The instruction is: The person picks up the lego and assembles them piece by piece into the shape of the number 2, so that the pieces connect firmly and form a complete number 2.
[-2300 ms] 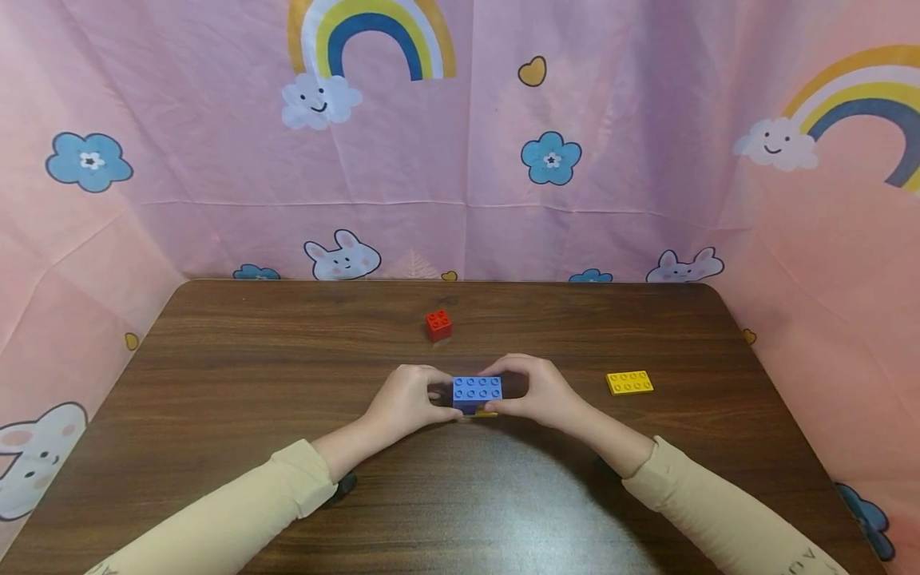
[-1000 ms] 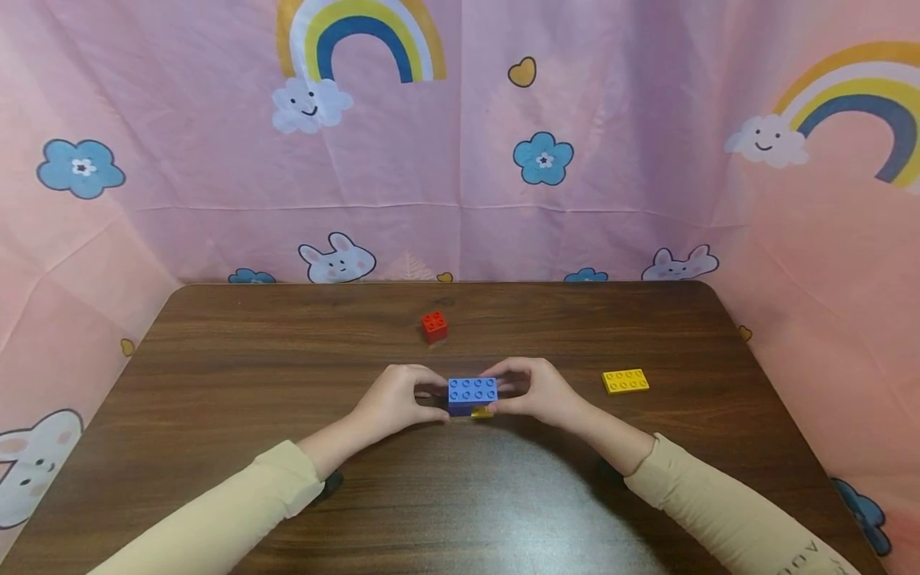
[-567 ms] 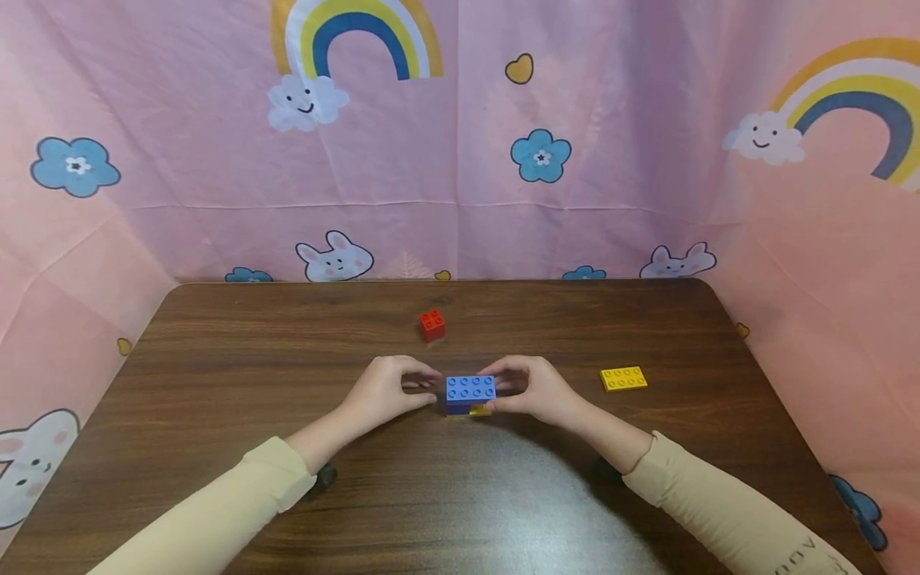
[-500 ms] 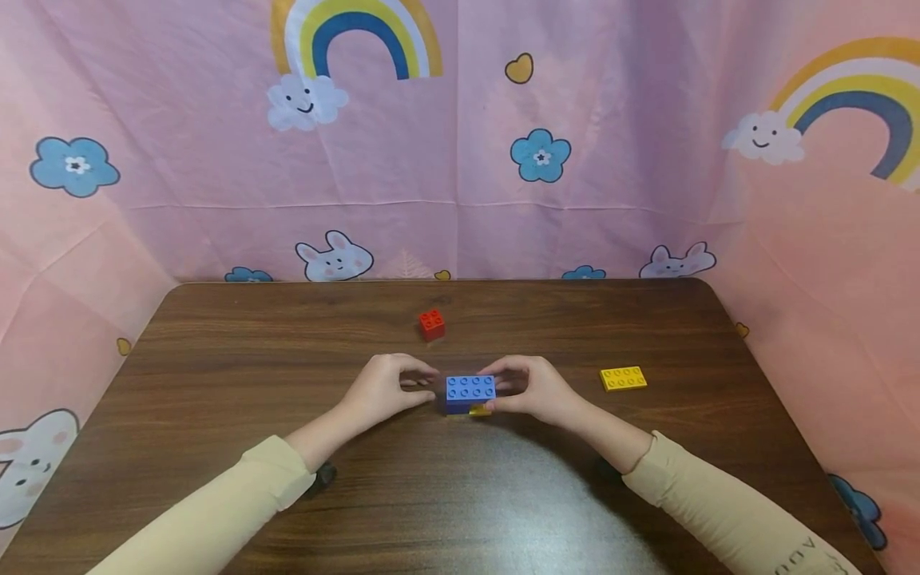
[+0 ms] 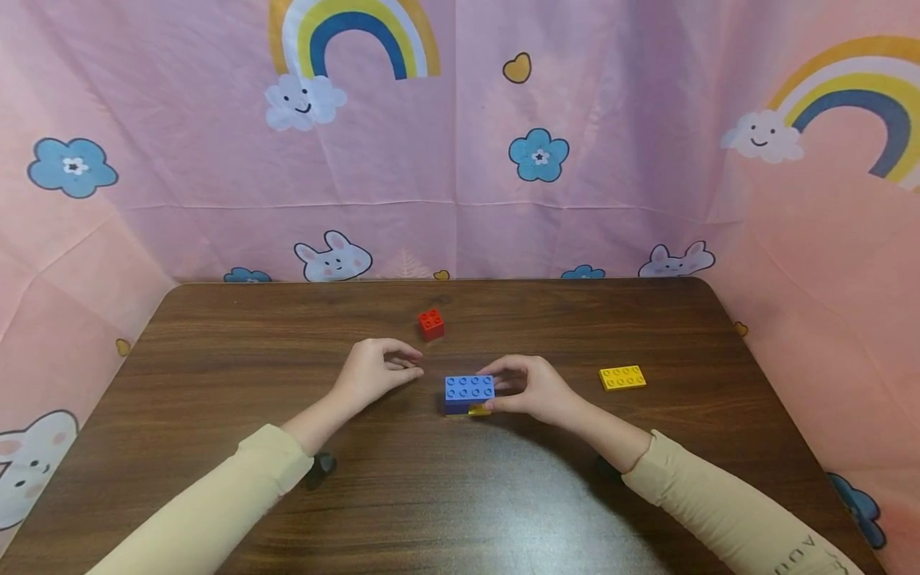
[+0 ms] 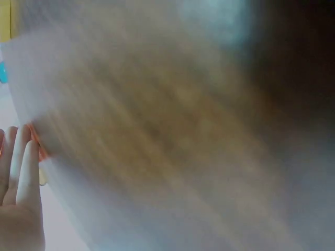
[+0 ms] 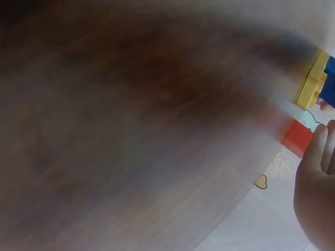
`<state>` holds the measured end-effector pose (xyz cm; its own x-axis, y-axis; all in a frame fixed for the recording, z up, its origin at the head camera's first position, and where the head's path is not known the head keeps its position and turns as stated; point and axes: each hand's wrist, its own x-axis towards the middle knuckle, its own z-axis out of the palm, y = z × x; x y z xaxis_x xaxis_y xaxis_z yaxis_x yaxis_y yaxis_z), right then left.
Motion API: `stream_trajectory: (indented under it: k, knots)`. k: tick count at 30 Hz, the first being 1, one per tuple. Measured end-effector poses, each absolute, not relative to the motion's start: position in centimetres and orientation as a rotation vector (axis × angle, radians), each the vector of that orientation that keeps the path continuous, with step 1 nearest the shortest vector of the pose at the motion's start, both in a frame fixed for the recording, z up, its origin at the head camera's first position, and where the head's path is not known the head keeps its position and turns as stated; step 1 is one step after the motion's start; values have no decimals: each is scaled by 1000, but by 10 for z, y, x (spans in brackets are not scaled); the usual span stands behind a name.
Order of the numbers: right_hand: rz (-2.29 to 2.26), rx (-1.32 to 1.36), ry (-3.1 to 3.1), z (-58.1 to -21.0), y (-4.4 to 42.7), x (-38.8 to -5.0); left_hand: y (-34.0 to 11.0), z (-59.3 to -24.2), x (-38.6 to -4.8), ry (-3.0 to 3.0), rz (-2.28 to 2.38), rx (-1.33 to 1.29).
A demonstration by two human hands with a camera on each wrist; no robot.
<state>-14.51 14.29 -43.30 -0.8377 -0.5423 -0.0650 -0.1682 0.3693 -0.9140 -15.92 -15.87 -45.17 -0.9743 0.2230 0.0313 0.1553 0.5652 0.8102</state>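
Note:
In the head view my right hand (image 5: 539,391) pinches the right end of a blue building brick (image 5: 470,388), thumb in front and fingers behind. A yellow piece (image 7: 312,81) is under the blue brick, only a sliver of it visible from above. My left hand (image 5: 370,371) is apart from the blue brick, to its left and a little farther back. Its fingers are loosely bent and hold nothing. Just beyond the left fingertips sits a small red brick (image 5: 431,324) with studs on top.
A flat yellow plate brick (image 5: 622,378) lies on the wooden table (image 5: 431,511) to the right of the right hand. A pink patterned cloth (image 5: 402,176) hangs behind and beside the table. Both wrist views are largely blurred tabletop.
The left hand has let go of the blue brick's left end and moved back and left, towards the red brick. The right hand stays on the blue brick.

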Motion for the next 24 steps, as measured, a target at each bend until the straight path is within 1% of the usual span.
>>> stream_trajectory:
  k: [14, 24]
  knots:
    - [-1462, -669, 2296, -433, 143, -144, -166, -454, -179, 2788, 1403, 199]
    - [-1457, -656, 2301, -434, 143, -144, -164, -451, -192, 2826, 1388, 156]
